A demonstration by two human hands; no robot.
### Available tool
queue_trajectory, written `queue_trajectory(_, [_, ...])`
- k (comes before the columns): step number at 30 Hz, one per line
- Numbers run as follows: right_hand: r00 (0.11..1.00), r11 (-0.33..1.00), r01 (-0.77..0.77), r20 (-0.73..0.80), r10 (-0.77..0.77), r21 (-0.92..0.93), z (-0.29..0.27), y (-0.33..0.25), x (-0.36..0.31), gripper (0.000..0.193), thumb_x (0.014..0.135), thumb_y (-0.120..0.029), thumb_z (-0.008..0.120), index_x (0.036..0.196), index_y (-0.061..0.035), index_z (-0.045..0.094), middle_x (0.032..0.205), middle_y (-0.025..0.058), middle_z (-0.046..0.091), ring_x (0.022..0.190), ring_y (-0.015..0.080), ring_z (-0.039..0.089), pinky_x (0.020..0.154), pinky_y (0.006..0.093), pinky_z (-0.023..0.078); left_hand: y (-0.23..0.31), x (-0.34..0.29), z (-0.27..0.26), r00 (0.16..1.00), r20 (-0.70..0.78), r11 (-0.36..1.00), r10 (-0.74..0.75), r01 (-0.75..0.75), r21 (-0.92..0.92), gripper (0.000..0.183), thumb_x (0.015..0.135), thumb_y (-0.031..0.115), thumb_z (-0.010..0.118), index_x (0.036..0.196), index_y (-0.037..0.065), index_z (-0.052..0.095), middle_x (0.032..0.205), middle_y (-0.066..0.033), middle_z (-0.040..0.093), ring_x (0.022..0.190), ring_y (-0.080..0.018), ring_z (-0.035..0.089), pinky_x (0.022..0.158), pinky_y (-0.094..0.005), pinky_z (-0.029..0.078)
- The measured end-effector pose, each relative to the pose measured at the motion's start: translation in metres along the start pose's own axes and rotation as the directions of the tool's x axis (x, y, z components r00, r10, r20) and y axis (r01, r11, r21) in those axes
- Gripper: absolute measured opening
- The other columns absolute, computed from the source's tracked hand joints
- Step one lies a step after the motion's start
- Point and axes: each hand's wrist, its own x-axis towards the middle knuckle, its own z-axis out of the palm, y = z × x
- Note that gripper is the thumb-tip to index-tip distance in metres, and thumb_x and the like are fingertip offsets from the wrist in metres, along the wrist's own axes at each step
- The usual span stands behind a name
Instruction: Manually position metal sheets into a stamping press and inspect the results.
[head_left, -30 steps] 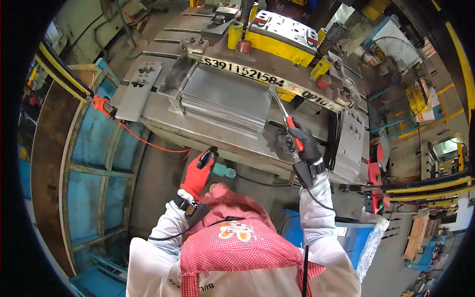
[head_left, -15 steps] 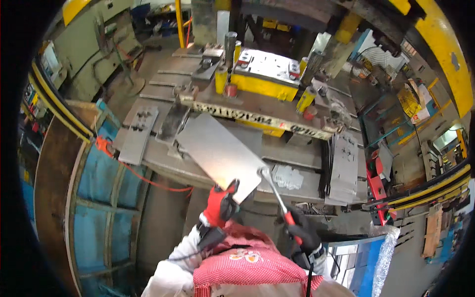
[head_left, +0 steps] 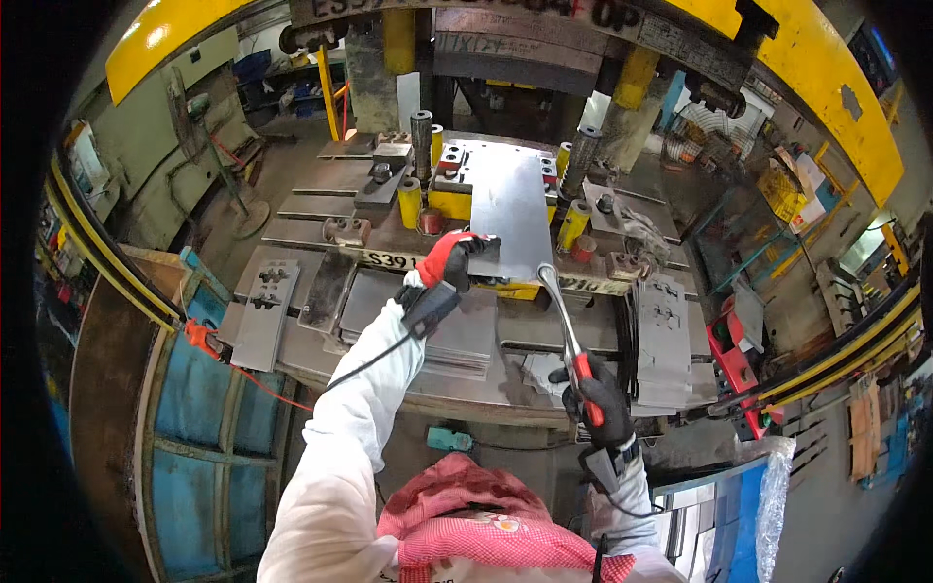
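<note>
A flat rectangular metal sheet [head_left: 511, 219] lies with its far part over the press die [head_left: 450, 204], its near edge toward me. My left hand [head_left: 455, 258], in a red and black glove, grips the sheet's near left side. In a dark glove, my right hand [head_left: 604, 398] is closed round the red handle of a long metal tool [head_left: 561, 309]. The tool's rounded head meets the sheet's near right corner; how it holds there cannot be made out. Beneath my left forearm is a stack of similar sheets [head_left: 452, 345] on the press bed.
Dark guide posts [head_left: 422, 146] and yellow cylinders [head_left: 574, 223] flank the die. Above hangs the upper die [head_left: 515, 53]. Formed plates [head_left: 664, 340] are stacked at the right, and another perforated plate [head_left: 259, 330] lies left. A red control box [head_left: 736, 374] stands beside the bed.
The sheet has moved forward from above the near bed onto the die and turned straighter. Both hands have reached forward with it, uncovering the stack. The upper die shows more in view.
</note>
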Motion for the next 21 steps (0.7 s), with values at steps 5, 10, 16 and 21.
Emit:
queue_trajectory(5, [0.994, 0.998, -0.053, 0.09, 0.057, -0.041, 0.003, -0.018, 0.033, 0.065, 0.076, -0.034, 0.057, 0.126, 0.0012, 0.035, 0.095, 0.0116, 0.058, 0.053, 0.0078, 0.048, 0.047, 0.0202, 0.039, -0.061, -0.017, 0.004, 0.777, 0.118, 0.352, -0.619, 0.409, -0.842, 0.026, 0.084, 0.02, 0.049, 0.102, 0.004, 0.06, 0.098, -0.0063, 0.063, 0.089, -0.018, 0.059, 0.083, -0.0319, 0.046])
queue_trajectory(10, [0.998, 0.999, -0.033, 0.047, 0.034, -0.012, 0.008, -0.014, 0.034, 0.054, 0.077, -0.031, 0.055, 0.118, 0.002, 0.041, 0.092, 0.0133, 0.058, 0.052, 0.0098, 0.05, 0.044, 0.0214, 0.039, -0.059, -0.023, 0.005, 0.81, -0.044, 0.397, -0.585, 0.238, -0.886, 0.035, 0.086, 0.026, 0.049, 0.114, 0.004, 0.053, 0.102, -0.0063, 0.061, 0.088, -0.0157, 0.059, 0.081, -0.0319, 0.048])
queue_trajectory(16, [0.998, 0.998, -0.059, 0.024, 0.058, 0.032, 0.005, -0.012, 0.042, 0.06, 0.077, -0.033, 0.056, 0.123, 0.002, 0.04, 0.081, 0.0021, 0.049, 0.055, 0.0085, 0.048, 0.046, 0.0213, 0.038, 0.042, -0.003, 0.041, 0.666, 0.231, -0.035, -0.709, 0.294, -0.955, 0.041, 0.089, 0.037, 0.045, 0.115, 0.005, 0.051, 0.104, -0.0131, 0.06, 0.082, -0.0224, 0.062, 0.073, -0.0325, 0.051])
queue_trajectory(21, [0.991, 0.995, -0.103, 0.089, 0.103, -0.006, 0.019, -0.014, 0.045, 0.056, 0.08, -0.03, 0.053, 0.126, -0.0007, 0.039, 0.08, 0.0006, 0.049, 0.057, 0.0069, 0.048, 0.048, 0.0206, 0.039, 0.054, -0.006, 0.067, 0.619, 0.083, 0.203, -0.781, 0.378, -0.903, 0.049, 0.086, 0.046, 0.047, 0.109, 0.003, 0.053, 0.089, -0.0142, 0.063, 0.07, -0.0203, 0.062, 0.062, -0.0305, 0.052])
